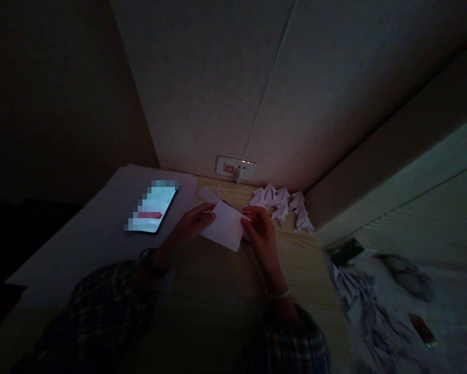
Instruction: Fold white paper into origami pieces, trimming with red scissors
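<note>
"Holding what, those two hands?"
"One white paper sheet [225, 227]: the left hand [196, 221] nearly closed on its left edge, the right hand [261, 228] pinching the opposite side, thumb on top."
"And where is it?"
"Over the wooden table [307, 270], between the lit phone [155, 208] and the folded paper pieces [269, 196]"

Wood-grain tabletop [233, 285]: white paper sheets [93, 239] at left; paper scrap [207, 194] mid-back; folded paper pieces [282, 196] clustered back right.

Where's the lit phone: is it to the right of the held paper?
No, the phone lies on large white sheets to the left of the small paper that the left hand and right hand hold.
</note>
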`<state>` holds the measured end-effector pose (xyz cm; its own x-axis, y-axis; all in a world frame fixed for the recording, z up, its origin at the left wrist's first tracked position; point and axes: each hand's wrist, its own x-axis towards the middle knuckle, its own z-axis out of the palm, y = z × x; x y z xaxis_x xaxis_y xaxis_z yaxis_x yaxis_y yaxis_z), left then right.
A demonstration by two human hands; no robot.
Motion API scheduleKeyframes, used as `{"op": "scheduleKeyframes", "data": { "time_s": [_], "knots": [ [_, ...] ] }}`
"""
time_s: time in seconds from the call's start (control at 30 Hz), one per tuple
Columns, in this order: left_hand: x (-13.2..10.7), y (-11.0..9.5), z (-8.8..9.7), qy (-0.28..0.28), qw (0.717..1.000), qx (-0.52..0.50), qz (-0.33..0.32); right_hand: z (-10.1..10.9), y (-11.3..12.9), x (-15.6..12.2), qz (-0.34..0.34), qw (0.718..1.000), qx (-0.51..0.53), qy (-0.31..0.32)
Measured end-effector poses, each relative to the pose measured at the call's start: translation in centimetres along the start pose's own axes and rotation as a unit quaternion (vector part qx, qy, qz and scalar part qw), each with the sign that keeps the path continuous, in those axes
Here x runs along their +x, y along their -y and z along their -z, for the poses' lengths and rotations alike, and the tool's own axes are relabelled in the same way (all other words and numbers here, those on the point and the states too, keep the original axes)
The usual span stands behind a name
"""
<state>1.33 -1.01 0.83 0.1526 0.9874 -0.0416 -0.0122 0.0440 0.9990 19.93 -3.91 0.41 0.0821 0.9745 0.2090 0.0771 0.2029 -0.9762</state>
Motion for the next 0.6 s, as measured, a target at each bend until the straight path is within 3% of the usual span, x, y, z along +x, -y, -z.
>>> {"op": "scheduleKeyframes", "data": {
  "time_s": [0.2,0.33,0.6],
  "knots": [
    [-0.6,-0.1,0.2,0.071,0.995,-0.07,-0.018,0.1,-0.2,0.2,-0.077,0.994,0.068,-0.04],
    [-0.3,0.2,0.3,0.108,0.99,-0.087,-0.016,0.3,-1.0,0.4,-0.117,0.989,0.084,-0.029],
    [-0.1,-0.1,0.0,0.086,0.994,-0.058,-0.027,-0.1,-1.2,0.4,-0.135,0.987,0.079,0.021]
  ]
}}
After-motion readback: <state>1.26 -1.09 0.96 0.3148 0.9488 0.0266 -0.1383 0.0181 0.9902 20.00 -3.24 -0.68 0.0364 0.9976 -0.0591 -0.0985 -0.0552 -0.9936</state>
